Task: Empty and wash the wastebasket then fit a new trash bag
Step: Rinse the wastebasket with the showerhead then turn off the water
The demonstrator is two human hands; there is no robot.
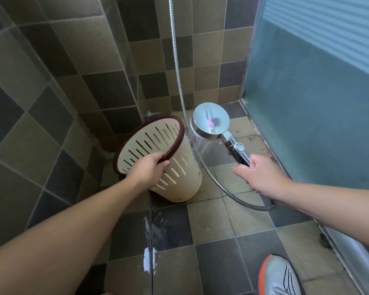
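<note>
Between our two hands, over the tiled floor [211, 226], we hold the wastebasket [175, 167] tilted, its mouth turned up and to our left. It is cream plastic with long slots cut in the wall and a dark maroon rim, and we see nothing inside it. Our left hand [148, 167] pinches that rim at its near edge. Our right hand [262, 175] curls round the handle of the chrome shower head [211, 121], which sprays water onto the basket's outer wall just beside it.
</note>
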